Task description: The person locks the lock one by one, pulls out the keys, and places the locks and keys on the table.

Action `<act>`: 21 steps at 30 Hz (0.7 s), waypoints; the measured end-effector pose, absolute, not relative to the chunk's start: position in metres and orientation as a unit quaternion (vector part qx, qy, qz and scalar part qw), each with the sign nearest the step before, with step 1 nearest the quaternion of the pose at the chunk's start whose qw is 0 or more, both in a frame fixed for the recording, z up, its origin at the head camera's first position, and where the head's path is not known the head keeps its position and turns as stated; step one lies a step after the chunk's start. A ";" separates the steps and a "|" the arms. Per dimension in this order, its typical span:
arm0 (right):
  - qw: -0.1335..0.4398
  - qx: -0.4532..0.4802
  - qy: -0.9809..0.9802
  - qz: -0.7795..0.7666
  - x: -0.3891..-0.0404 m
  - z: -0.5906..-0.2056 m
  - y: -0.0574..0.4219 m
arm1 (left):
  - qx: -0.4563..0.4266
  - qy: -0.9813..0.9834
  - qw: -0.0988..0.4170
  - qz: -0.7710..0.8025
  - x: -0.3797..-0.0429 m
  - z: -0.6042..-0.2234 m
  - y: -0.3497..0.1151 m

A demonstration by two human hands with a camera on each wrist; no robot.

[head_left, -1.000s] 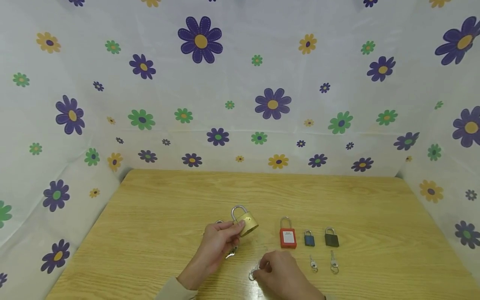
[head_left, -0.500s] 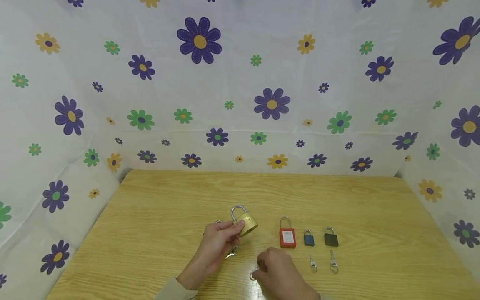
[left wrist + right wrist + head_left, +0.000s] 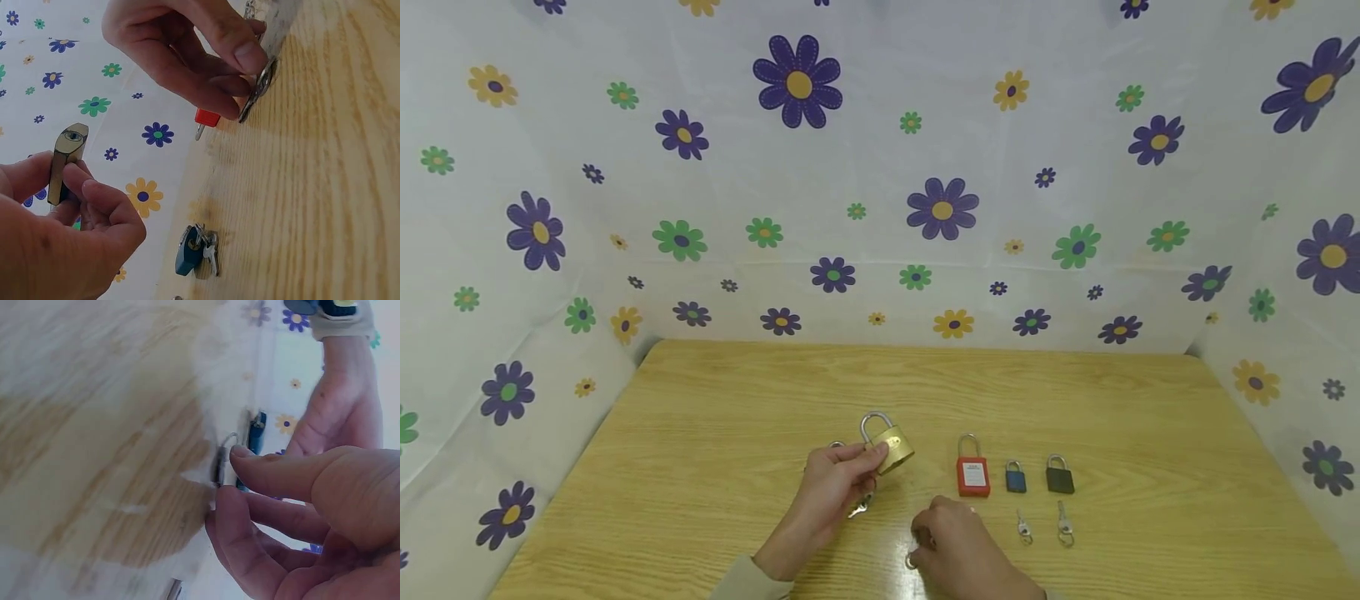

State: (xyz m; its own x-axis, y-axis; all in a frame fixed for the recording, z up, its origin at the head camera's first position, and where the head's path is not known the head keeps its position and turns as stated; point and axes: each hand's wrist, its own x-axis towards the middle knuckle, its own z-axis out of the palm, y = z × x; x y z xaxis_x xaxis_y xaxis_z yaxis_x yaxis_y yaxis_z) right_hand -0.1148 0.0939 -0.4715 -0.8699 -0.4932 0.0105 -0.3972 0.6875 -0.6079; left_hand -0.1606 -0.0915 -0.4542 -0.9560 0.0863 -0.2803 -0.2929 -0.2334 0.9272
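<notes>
My left hand [image 3: 827, 504] grips a brass padlock [image 3: 892, 448] by its side, the steel shackle pointing up and away. In the left wrist view the padlock's underside with its keyhole faces the camera. Lower and to the right, my right hand [image 3: 961, 546] pinches keys [image 3: 259, 87] on a ring between thumb and fingers, close over the table. From the head, mostly the ring [image 3: 911, 560] shows; the rest is hidden by the fingers. Partly behind my left hand stands a teal padlock [image 3: 189, 251] with keys [image 3: 211, 253] hanging at its keyhole end.
To the right on the wooden table [image 3: 737, 400] lie a red padlock [image 3: 973, 477] with a white label, a small blue padlock [image 3: 1015, 480] and a black padlock [image 3: 1060, 480]. Nearer me are two key sets, one small [image 3: 1024, 528] and one larger [image 3: 1065, 527]. Flowered cloth [image 3: 880, 167] encloses the table.
My right hand has shifted its hold on the keys, and less of them shows between the fingers. The left hand keeps the brass padlock in nearly the same place.
</notes>
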 end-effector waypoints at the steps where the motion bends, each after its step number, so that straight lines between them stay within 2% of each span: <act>1: 0.077 -0.234 0.914 -0.321 -0.114 -0.470 0.096 | -0.084 0.620 0.115 0.771 -0.161 -0.454 -0.091; 6: 0.033 -0.203 0.919 -0.336 -0.114 -0.454 0.120 | -0.063 0.720 0.087 0.686 -0.162 -0.455 -0.090; 10: 0.019 -0.155 0.929 -0.336 -0.114 -0.436 0.152 | -0.002 0.791 0.086 0.606 -0.166 -0.455 -0.089; 14: 0.025 -0.082 0.936 -0.341 -0.112 -0.424 0.183 | 0.061 0.842 0.089 0.529 -0.173 -0.459 -0.085; 21: 0.048 -0.057 0.943 -0.323 -0.108 -0.419 0.217 | 0.113 0.886 0.090 0.441 -0.182 -0.466 -0.076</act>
State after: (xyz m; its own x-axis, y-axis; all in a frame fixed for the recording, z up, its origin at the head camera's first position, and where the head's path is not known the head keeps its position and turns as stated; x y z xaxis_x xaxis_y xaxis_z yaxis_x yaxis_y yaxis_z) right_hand -0.1077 0.2172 -0.4190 -0.9890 -0.1381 -0.0538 -0.0760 0.7843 -0.6157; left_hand -0.1823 -0.0758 -0.4664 -0.9582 0.2799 -0.0597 0.1209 0.5851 0.8019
